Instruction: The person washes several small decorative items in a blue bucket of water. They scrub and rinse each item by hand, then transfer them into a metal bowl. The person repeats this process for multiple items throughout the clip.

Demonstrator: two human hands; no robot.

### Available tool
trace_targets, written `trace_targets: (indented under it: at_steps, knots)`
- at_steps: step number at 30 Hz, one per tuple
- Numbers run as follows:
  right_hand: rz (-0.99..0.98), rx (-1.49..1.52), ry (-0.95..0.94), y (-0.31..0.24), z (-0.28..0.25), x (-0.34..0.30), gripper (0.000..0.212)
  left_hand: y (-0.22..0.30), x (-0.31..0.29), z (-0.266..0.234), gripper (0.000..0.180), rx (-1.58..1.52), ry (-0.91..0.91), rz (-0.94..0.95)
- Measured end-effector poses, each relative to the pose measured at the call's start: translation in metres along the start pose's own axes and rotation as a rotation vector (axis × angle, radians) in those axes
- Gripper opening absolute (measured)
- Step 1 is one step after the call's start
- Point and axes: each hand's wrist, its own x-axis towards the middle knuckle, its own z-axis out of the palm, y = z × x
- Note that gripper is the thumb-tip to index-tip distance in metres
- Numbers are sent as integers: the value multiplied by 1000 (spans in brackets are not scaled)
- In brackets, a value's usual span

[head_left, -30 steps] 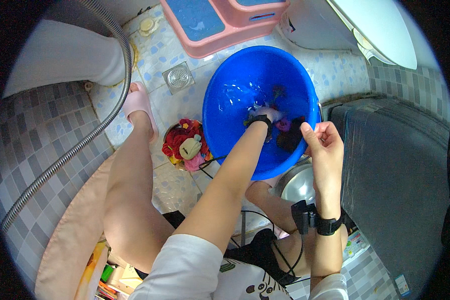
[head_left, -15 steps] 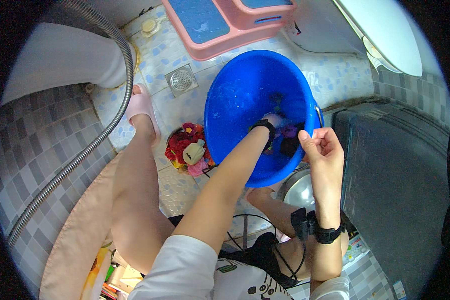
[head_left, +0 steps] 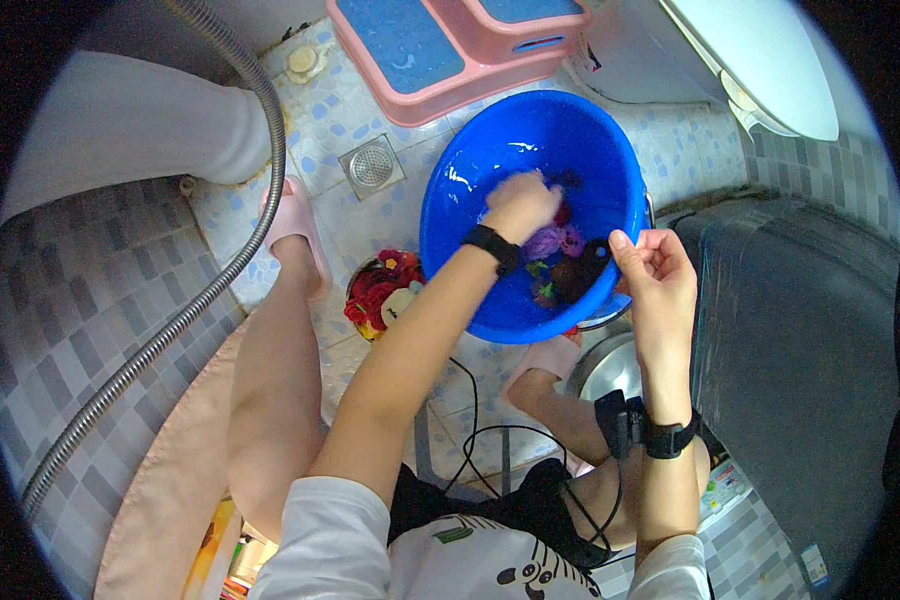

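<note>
A deep blue bucket (head_left: 480,310) tilts in front of me on the tiled floor. My left hand (head_left: 523,205) is down inside it, blurred by motion, so how its fingers are set is unclear. Beside that hand, toward the bucket's right side, lie purple flowers (head_left: 544,243), a dark brown clump (head_left: 574,280) and some green leaves. The flowers look artificial. At the bucket's right rim, my right hand (head_left: 660,265) pinches the edge, thumb on top and fingers curled below. Black bands circle both wrists.
A bowl of red flowers (head_left: 375,295) with a pale object stands left of the bucket. Farther off are a drain (head_left: 372,167) and a pink step stool (head_left: 425,105). A metal hose (head_left: 260,190) curves along the left. Black cables (head_left: 475,400) hang near my legs; a metal basin (head_left: 612,370) sits right.
My left hand has risen from deeper in the bucket and shifted up and left, uncovering the purple flowers. The bucket is tipped differently, its near rim higher in view. My right hand keeps its rim grip.
</note>
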Motion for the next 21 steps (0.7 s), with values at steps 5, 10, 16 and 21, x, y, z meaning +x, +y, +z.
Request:
trace_targets:
  at_steps: [5, 10, 16, 21]
  knots:
    - [-37, 27, 2, 0, 2, 6, 20, -47, -8, -40, 38, -13, 187, 63]
    - [-35, -10, 10, 1, 13, 10, 24, -65, -5, -30, 76, -140, -44, -85]
    - [-38, -25, 1, 2, 24, 6, 25, -63, 21, 14, 97, -239, -243, -169]
    - [-51, -76, -27, -2, 28, 7, 23, -68, 46, 40, 98, -235, -219, -42]
